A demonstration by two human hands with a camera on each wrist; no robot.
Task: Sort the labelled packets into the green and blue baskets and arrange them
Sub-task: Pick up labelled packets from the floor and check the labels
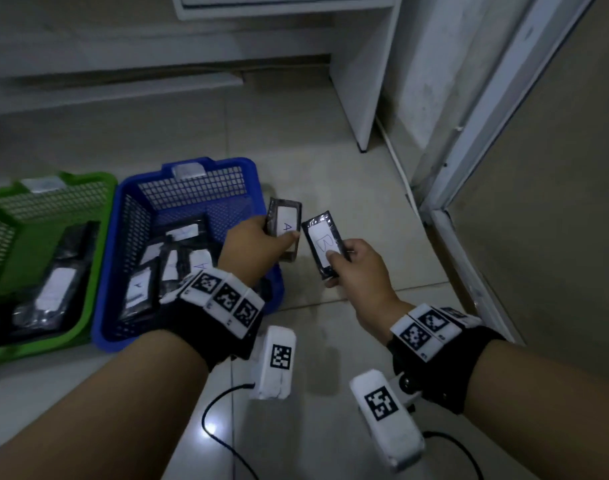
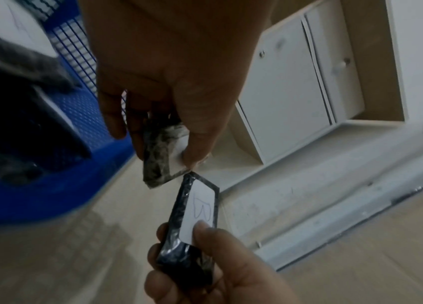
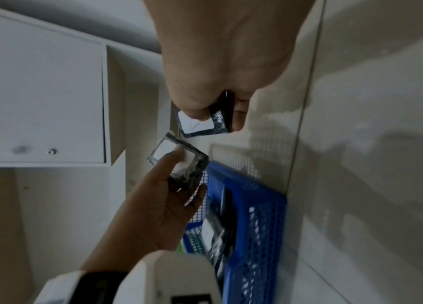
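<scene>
Two packets are up at once, one per hand, both above the floor (image 1: pixel 330 161) just off the blue basket's (image 1: pixel 206 171) right rim. Left hand (image 1: pixel 251 247) pinches the A packet (image 1: pixel 284 225), thumb flat on the white label and fingers behind, and it hangs right at that rim; the blue basket's packets that can be read show A, so my guess is this one drops in there. Right hand (image 1: pixel 358 268) grips the B packet (image 1: pixel 325 247) the same way, thumb on the lower part of the label, fingers wrapped round the back, and holds it tilted just beside the A packet, their near corners almost meeting in the left wrist view. Both labels face up toward the head camera, which looks like a deliberate read-and-compare before sorting. B probably heads for the green basket (image 1: pixel 54 188), which sits at the far left, touching the blue one's left side, so that is a reach across. Each packet is a small flat rectangle in dark, shiny, crinkled wrap with a white rounded sticker and a handwritten letter. Inside the blue basket the packets lie loosely piled, some leaning on each other, labels at odd angles; the green one holds a few lying flatter, their letters too blurred to read. Arranging looks unfinished in both.
</scene>
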